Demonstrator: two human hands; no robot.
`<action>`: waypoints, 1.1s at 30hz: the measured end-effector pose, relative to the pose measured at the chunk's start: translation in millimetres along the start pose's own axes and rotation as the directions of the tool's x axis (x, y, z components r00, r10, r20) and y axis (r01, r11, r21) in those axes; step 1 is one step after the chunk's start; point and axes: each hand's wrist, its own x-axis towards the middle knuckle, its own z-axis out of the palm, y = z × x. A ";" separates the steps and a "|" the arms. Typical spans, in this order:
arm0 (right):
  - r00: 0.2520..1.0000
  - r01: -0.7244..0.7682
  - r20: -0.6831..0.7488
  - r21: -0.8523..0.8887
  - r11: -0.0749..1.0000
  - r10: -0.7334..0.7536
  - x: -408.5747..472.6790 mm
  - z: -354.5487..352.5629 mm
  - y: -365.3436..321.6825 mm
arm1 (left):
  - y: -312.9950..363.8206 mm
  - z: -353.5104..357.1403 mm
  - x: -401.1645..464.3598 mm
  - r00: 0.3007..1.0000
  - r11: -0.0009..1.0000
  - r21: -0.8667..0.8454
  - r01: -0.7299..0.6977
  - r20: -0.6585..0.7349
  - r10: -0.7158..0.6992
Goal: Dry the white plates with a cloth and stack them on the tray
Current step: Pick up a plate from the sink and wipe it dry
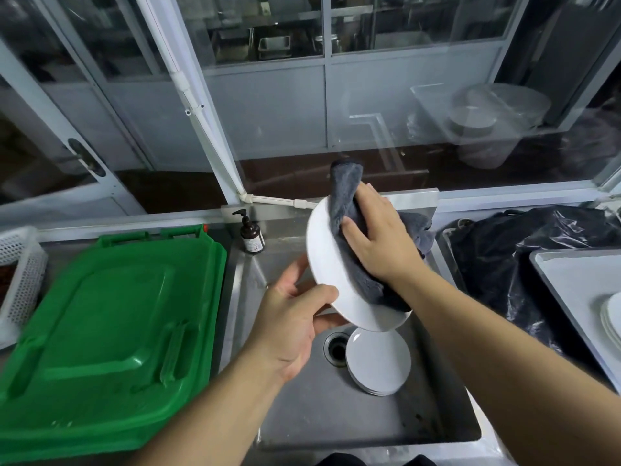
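A white plate (324, 264) is held up on its edge, tilted, over the sink (302, 415). The left hand (295, 317) grips its lower rim, thumb on one side and fingers curled round the other. The right hand (376, 237) presses a grey cloth (346, 196) flat against the plate's face, with fingers mostly straight. One end of the cloth sticks up above the plate.

Down in the sink, a small stack of white plates (379, 361) lies beside the drain (336, 348). Behind the sink stands a brown soap bottle (250, 233). Left of the sink lies a big green lid (111, 331), with a white basket (20, 274) past it. Right of the sink are a black bag (524, 250) and a white tray (578, 280) holding more plates (613, 317).
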 end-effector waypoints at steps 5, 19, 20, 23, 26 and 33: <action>0.956 -0.257 -0.140 0.020 0.966 0.257 -4.5 1.0 22.0 | 3.6 -3.9 0.6 1.000 1.000 0.015 -0.015 -0.021 0.015; 0.763 -0.554 0.190 0.684 0.474 0.618 -27.1 -27.6 52.4 | 17.5 -19.9 13.7 0.998 0.965 0.253 0.064 -0.044 -0.055; 0.764 -0.551 0.177 0.680 0.484 0.621 -26.5 -29.4 51.3 | 18.5 -20.1 15.8 0.997 0.956 0.285 0.069 -0.059 -0.054; 0.760 -0.548 0.155 0.675 0.494 0.631 -26.7 -30.7 45.9 | 17.8 -20.2 20.4 0.995 0.913 0.408 0.004 -0.094 0.038; 0.703 -0.542 0.103 0.719 0.435 0.704 -28.1 -22.1 39.5 | 13.8 -19.7 22.2 0.973 0.848 0.524 -0.077 -0.148 0.180; 0.468 -0.469 0.221 0.883 0.029 0.856 -55.3 23.8 24.7 | -17.7 -5.9 15.3 0.883 0.748 0.646 -0.149 -0.254 0.394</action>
